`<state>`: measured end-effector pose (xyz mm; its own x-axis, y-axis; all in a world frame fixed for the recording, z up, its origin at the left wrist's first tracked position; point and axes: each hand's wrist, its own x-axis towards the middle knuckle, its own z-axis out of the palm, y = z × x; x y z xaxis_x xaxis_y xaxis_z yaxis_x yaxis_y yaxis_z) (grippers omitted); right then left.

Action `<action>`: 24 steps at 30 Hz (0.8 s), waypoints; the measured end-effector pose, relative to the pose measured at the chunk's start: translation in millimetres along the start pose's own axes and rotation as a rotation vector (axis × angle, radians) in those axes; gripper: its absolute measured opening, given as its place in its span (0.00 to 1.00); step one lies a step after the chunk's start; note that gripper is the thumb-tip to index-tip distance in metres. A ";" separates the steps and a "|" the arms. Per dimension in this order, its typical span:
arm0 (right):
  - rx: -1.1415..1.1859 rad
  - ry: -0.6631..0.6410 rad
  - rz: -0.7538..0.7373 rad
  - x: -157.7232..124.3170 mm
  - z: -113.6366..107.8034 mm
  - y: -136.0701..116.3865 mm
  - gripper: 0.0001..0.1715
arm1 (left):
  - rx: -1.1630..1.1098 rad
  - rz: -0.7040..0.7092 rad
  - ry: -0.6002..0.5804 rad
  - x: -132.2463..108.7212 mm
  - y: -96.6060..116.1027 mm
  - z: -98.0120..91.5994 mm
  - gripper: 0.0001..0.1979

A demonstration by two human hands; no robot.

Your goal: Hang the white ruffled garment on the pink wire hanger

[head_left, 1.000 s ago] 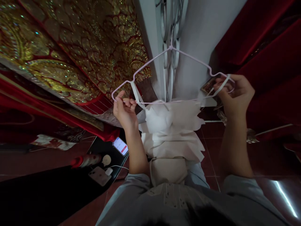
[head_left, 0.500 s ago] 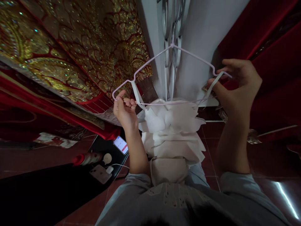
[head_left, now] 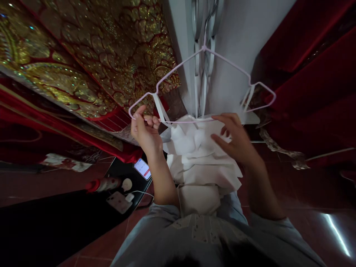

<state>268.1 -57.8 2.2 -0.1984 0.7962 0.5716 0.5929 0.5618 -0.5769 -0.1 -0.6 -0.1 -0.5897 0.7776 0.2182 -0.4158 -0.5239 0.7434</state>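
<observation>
A pale pink hanger hangs by its metal hook in front of me. Below its bottom bar drapes a white ruffled garment. One thin strap loops over the hanger's left notch, and the other strap sits at the right notch. My left hand is closed around the lower left corner of the hanger. Over the garment's upper right edge is my right hand, thumb and fingers apart, with the fingertips close to the bottom bar; whether they touch it I cannot tell.
Gold-and-red sequinned clothing hangs on the left, red cloth on the right. A grey wall with metal rails stands behind. At lower left, a black bench bears a lit phone, another phone and a red-capped bottle.
My right hand has left the hanger's right end and strap and moved left and down to the garment's top edge. My left hand keeps its hold; the hanger has shifted slightly.
</observation>
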 end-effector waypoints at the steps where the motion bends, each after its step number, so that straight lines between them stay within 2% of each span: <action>1: 0.009 0.003 0.051 -6.0 9.5 0.6 0.27 | 0.019 0.006 -0.007 -0.7 -1.9 -1.8 0.17; 5: 0.055 0.217 0.094 -13.2 35.3 4.6 0.19 | 0.120 0.000 -0.083 -12.3 -8.7 -10.3 0.24; 9: 0.128 0.229 0.094 -4.9 47.3 7.8 0.18 | 0.300 0.007 -0.211 -30.2 -6.2 -16.0 0.19; 14: 0.132 0.251 0.118 -2.1 53.1 11.3 0.17 | 0.440 -0.072 -0.385 -36.9 13.0 -18.7 0.15; 20: 0.133 0.232 0.127 -5.8 49.5 6.1 0.16 | 0.287 -0.172 -0.388 -29.3 51.2 -2.5 0.13; 24: 0.123 0.179 0.153 -10.5 43.9 1.6 0.18 | 0.168 -0.204 -0.346 -8.5 69.3 9.1 0.16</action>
<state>236.8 -55.4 -30.4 0.0338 0.8280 0.5597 0.5042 0.4694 -0.7249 -17.6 -40.4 55.3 -0.2283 0.9452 0.2336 -0.3647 -0.3055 0.8796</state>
